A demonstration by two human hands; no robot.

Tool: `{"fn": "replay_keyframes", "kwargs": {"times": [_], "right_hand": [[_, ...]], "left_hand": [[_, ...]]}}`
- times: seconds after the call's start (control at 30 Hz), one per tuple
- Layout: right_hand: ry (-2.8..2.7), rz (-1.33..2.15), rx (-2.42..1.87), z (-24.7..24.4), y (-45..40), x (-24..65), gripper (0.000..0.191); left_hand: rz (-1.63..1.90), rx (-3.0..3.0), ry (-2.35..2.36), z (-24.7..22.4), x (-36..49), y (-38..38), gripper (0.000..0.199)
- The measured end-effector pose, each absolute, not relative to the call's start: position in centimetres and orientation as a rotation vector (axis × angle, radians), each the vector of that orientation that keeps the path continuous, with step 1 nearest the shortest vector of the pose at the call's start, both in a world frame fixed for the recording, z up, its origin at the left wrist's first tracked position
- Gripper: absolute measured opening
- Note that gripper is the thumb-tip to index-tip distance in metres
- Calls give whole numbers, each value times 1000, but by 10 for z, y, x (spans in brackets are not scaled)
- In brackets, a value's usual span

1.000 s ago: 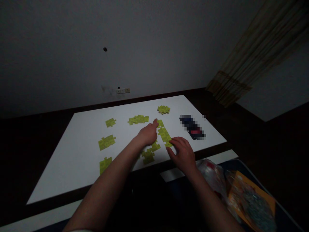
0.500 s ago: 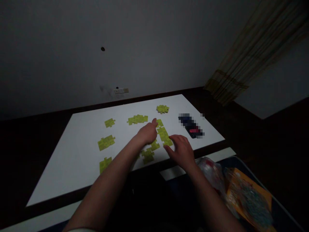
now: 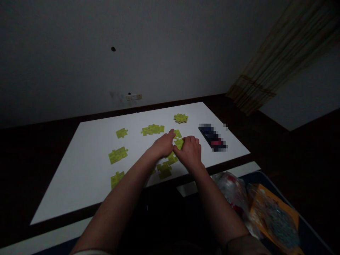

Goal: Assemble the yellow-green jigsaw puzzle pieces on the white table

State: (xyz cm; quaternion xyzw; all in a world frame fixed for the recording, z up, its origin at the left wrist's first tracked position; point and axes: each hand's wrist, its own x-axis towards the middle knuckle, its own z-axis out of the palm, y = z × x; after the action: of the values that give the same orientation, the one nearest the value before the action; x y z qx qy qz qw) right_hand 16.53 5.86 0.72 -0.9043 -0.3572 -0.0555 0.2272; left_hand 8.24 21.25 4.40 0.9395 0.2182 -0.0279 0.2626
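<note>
Yellow-green jigsaw pieces lie on a white table (image 3: pixel 87 159). My left hand (image 3: pixel 163 144) is closed, fingers pressed at the left edge of a jigsaw piece (image 3: pixel 177 134). Just nearer, my right hand (image 3: pixel 190 153) has thumb and fingers around another jigsaw piece (image 3: pixel 179 143), partly covered by the hand. The two hands almost meet. Below them, a joined jigsaw section (image 3: pixel 164 170) lies near the table's front edge, partly behind my left forearm.
Further jigsaw pieces lie at left: a single piece (image 3: pixel 122 133), a joined pair (image 3: pixel 118 155) and a near group (image 3: pixel 117 179). An overlapping row (image 3: pixel 153 130) and a pile (image 3: pixel 181 118) sit farther back. A dark blurred-out object (image 3: pixel 212 138) is at right. Plastic bags (image 3: pixel 231 191) lie below.
My right hand has moved forward and left, closer to my left hand, and now covers much of the jigsaw piece there. My left hand has barely moved.
</note>
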Motion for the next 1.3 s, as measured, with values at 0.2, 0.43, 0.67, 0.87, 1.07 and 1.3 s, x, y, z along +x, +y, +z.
{"fn": "replay_keyframes", "kwargs": {"times": [0.2, 0.43, 0.67, 0.87, 1.07, 1.3], "right_hand": [[-947, -130, -2494, 6, 59, 166, 51], [-978, -60, -2529, 9, 59, 167, 51], [-947, -30, -2518, 13, 59, 167, 51], [-949, -27, -2514, 14, 59, 167, 52], [-948, -3, -2509, 13, 59, 169, 50], [-960, -20, -2559, 15, 61, 169, 49]], "left_hand": [[-63, 2539, 568, 43, 83, 213, 71], [-61, 2514, 557, 48, 79, 210, 70], [-52, 2487, 570, 47, 80, 209, 76], [-69, 2490, 590, 45, 81, 210, 72], [-59, 2495, 592, 44, 81, 210, 69], [-57, 2491, 608, 42, 81, 208, 70]]}}
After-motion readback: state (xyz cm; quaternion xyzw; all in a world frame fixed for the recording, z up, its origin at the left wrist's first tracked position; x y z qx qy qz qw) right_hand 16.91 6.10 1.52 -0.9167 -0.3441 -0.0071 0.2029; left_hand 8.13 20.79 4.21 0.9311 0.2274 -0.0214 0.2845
